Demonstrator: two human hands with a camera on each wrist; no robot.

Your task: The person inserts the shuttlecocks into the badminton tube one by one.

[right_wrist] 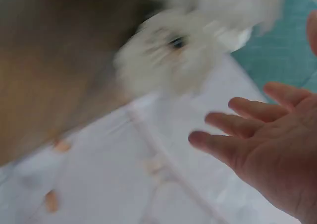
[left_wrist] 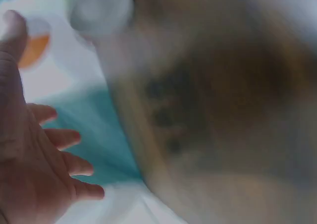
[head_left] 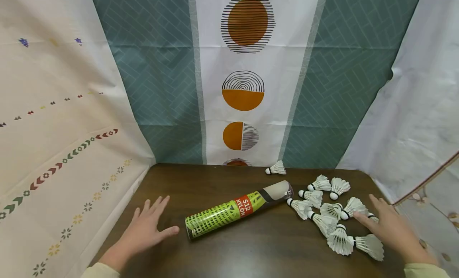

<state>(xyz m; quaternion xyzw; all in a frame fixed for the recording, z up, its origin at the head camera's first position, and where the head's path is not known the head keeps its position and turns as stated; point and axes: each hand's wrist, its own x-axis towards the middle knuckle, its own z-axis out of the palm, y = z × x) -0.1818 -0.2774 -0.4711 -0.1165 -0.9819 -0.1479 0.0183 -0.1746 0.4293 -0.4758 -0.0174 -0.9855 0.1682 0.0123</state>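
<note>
A green and black shuttlecock tube (head_left: 229, 210) labelled "S12 NYLON" lies slantwise on the dark table. My left hand (head_left: 145, 226), fingers spread, is just left of the tube's near end and holds nothing. On the right, several white shuttlecocks (head_left: 324, 222) lie in a loose cluster. My right hand (head_left: 391, 226) is over the cluster's right edge with its fingers extended, partly hiding one shuttlecock (head_left: 373, 217). In the left wrist view the tube's round end (left_wrist: 101, 11) shows beyond the thumb. Blurred shuttlecocks (right_wrist: 168, 55) appear beside the fingers in the right wrist view.
One lone shuttlecock (head_left: 276, 168) lies at the table's back edge. A patterned curtain (head_left: 165, 91) hangs behind the table (head_left: 265, 254). White cloths flank it, one at the left (head_left: 71, 150) and one at the right (head_left: 412, 122).
</note>
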